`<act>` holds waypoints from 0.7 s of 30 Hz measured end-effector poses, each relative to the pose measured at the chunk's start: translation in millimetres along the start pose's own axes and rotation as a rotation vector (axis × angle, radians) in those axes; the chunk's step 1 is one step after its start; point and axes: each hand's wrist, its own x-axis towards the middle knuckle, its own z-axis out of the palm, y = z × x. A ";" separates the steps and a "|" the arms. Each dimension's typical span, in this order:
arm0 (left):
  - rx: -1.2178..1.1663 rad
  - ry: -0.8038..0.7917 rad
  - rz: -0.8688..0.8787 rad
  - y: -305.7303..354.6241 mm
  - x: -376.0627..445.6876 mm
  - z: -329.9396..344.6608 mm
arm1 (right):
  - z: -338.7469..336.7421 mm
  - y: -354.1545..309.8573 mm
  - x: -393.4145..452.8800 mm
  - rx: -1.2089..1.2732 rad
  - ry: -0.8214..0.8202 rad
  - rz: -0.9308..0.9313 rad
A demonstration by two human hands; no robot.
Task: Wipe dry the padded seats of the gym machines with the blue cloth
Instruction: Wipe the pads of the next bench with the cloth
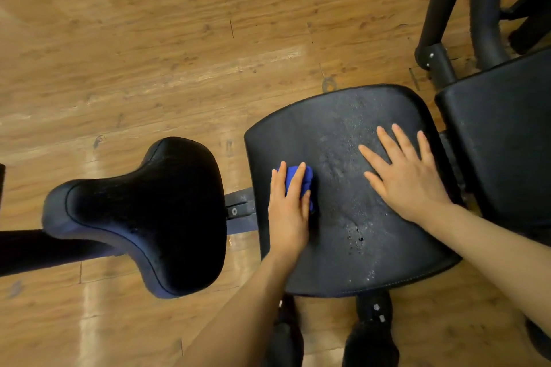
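Shoes [369, 343]: two dark toes at the near edge of the view, below the seat, on the wooden floor [149, 39].

Padded seat [343, 241]: black, broad, roughly square with rounded corners; droplets and a damp sheen across its middle and toward its near edge. Both hands lie on it.

Left hand [287, 211]: near the seat's left edge, palm down, fingers long and only slightly bent, pressing the blue cloth [307, 179] against the pad.

Blue cloth: bunched into a small wad under the left fingers, showing between them and past their right side; well apart from the other hand, with the wet patch between the two.

Right hand [408, 176]: flat on the right half of the seat, fingers spread wide and straight, holding nothing.

Saddle seat [143, 211]: black with a blue underside, on a dark post, just left of the padded seat; a metal bracket [240, 208] shows between the two.

Second black pad [501, 140]: just beyond the seat's right edge.

Black tubular frame [447, 9]: at the far right corner of the view, standing on the floor.
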 end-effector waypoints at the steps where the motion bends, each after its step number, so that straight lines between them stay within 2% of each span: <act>1: 0.002 -0.006 -0.005 -6.6 -1.3 -5.4 | 1.1 -8.8 -7.3 0.014 0.007 0.027; 8: 0.026 -0.022 -0.073 -40.1 -29.7 -16.4 | 14.4 -64.5 -54.6 0.048 0.016 0.036; 16: -0.045 -0.064 -0.137 -48.0 -59.3 12.6 | 27.2 -71.8 -62.9 0.013 0.035 0.003; 21: -0.031 0.005 -0.111 -49.2 -66.3 21.8 | 30.9 -72.7 -65.0 0.023 0.074 0.003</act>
